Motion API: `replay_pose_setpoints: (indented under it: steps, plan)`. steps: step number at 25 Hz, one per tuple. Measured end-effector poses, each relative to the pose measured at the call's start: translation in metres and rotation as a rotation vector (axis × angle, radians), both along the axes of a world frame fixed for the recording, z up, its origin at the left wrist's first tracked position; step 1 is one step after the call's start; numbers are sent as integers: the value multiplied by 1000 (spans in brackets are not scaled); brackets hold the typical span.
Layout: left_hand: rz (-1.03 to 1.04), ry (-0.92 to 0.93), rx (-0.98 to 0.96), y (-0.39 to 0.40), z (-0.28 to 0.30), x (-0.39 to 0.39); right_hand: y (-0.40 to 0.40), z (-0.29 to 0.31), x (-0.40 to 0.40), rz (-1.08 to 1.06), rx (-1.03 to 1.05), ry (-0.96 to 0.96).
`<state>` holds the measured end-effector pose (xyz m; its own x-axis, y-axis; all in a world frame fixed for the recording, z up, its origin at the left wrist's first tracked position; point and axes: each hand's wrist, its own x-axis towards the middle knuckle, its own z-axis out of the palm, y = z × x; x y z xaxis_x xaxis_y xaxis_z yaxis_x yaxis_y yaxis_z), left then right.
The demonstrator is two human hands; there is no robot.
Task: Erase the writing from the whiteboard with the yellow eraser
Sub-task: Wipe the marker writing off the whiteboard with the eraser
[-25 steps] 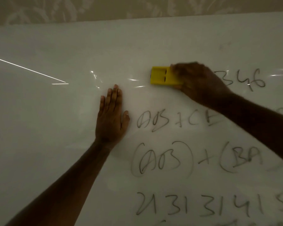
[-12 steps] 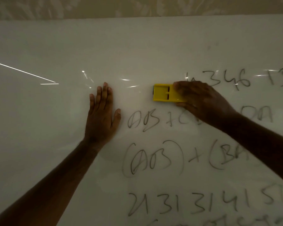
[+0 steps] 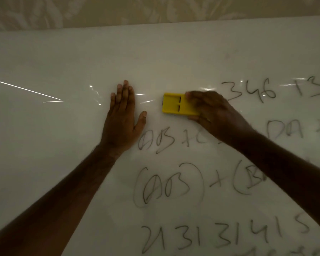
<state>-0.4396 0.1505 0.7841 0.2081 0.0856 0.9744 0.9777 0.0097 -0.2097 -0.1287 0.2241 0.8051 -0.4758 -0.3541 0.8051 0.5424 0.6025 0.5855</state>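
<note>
The whiteboard [image 3: 63,163] fills most of the view. Dark handwriting [image 3: 174,185] covers its right half in several rows of numbers and letters. My right hand [image 3: 212,113] grips the yellow eraser [image 3: 174,104] and presses it flat on the board, just left of the top row "346". The eraser's right end is hidden under my fingers. My left hand [image 3: 122,117] lies flat and open on the board to the left of the eraser, fingers pointing up, a short gap apart from it.
A beige patterned wall [image 3: 155,10] shows above the board's top edge. The left half of the board bears no writing, only bright light reflections [image 3: 26,89].
My right hand slid the eraser down and slightly right from beside the top row, then held near there. More of the "346" row shows now. The left hand stayed planted.
</note>
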Motion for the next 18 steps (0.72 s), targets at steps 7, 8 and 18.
replay_pose_setpoints:
  steps: [7, 8, 18]
  plan:
    - [55, 35, 9, 3, 1, 11, 19, 55, 52, -27, -25, 114]
    - [60, 34, 13, 5, 3, 16, 20, 67, 47, -13, -37, 142]
    - [73, 45, -25, 8, 18, 40, 28, 4, 94, -29, 83, -59]
